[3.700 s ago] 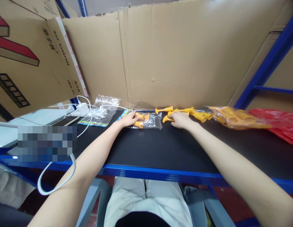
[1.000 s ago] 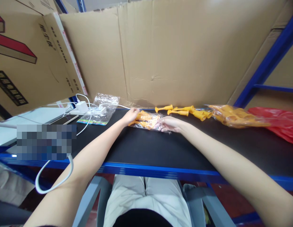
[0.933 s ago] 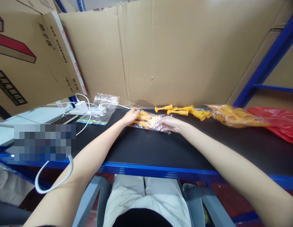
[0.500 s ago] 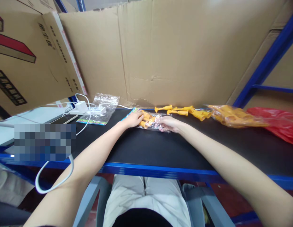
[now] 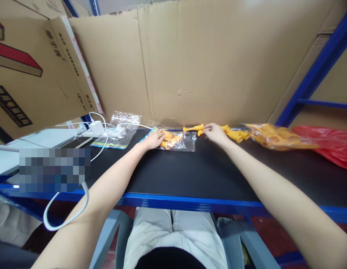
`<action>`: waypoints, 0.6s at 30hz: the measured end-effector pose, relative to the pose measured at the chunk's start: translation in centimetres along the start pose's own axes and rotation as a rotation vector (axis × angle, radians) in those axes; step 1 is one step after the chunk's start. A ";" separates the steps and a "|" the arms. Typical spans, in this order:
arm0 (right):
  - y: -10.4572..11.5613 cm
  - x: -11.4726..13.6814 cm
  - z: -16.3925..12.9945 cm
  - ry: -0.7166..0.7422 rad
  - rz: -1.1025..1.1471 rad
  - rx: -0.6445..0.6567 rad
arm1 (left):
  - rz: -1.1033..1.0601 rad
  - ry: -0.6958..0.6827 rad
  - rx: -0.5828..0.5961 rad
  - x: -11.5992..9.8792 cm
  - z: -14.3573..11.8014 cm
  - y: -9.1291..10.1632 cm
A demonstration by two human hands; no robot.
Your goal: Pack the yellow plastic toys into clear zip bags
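My left hand [image 5: 154, 139] is closed over the left end of a clear plastic bag [image 5: 189, 142] lying flat on the black table. Inside the bag are several yellow-orange flared plastic pieces [image 5: 170, 138], partly covered by my fingers. My right hand [image 5: 214, 133] is beside a row of similar loose pieces along the back of the table, its fingers closed around one flared plastic piece [image 5: 200, 132]. Most of that piece is hidden behind the hand. Another loose piece [image 5: 193, 128] lies just to its left, and several more [image 5: 238, 135] lie to its right.
A fuller clear bag of yellow-orange pieces [image 5: 276, 136] lies at the right, beside a red plastic bag [image 5: 324, 144]. On the left are an unfilled clear bag [image 5: 128, 129], white chargers with cables [image 5: 96, 127], and a phone [image 5: 78, 142]. Cardboard [image 5: 204, 67] stands behind the table.
My right hand has let go of the bag's right end and moved right and back to the loose pieces. My left hand stays on the bag, slightly further left.
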State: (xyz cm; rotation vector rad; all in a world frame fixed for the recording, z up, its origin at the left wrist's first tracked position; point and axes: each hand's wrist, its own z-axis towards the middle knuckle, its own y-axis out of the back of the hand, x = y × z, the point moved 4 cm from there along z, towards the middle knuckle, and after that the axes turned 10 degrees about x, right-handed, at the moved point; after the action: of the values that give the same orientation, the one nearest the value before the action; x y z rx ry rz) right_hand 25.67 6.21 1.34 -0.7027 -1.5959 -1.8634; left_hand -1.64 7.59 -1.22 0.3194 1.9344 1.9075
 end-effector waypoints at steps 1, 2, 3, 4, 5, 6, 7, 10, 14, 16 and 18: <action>1.3 -0.5 0.3 0.036 -0.167 -0.101 | 0.006 -0.006 -0.009 0.2 0.1 0.0; 2.5 -1.0 0.5 0.043 -0.312 -0.179 | 0.012 -0.014 -0.020 0.4 0.2 -0.1; 3.5 -1.6 0.7 0.018 -0.423 -0.220 | 0.018 -0.022 -0.030 0.5 0.2 -0.1; 4.4 -2.4 0.8 -0.025 -0.497 -0.243 | 0.021 -0.025 -0.035 0.6 0.3 -0.1; 5.0 -3.1 0.9 -0.075 -0.559 -0.246 | 0.021 -0.023 -0.036 0.7 0.4 -0.2; 5.5 -3.8 0.9 -0.132 -0.611 -0.245 | 0.021 -0.020 -0.034 0.8 0.4 -0.2; 5.8 -4.5 1.0 -0.188 -0.654 -0.236 | 0.021 -0.020 -0.032 0.8 0.5 -0.3; 5.9 -6.2 1.1 -0.333 -0.725 -0.140 | 0.014 -0.041 -0.034 0.9 0.6 -0.3; 5.4 -7.2 1.3 -0.393 -0.712 -0.002 | 0.018 -0.052 -0.041 0.8 0.6 -0.3; 5.3 -7.2 1.5 -0.373 -0.707 0.035 | 0.026 -0.050 -0.036 0.7 0.5 -0.2; 5.1 -7.1 1.8 -0.347 -0.706 0.071 | 0.029 -0.049 -0.026 0.6 0.4 -0.1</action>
State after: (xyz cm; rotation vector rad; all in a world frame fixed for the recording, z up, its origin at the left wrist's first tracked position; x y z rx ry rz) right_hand 34.33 8.05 -0.02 -0.4764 -2.3469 -2.2269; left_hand -1.95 8.21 -1.41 0.3848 1.8812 1.9231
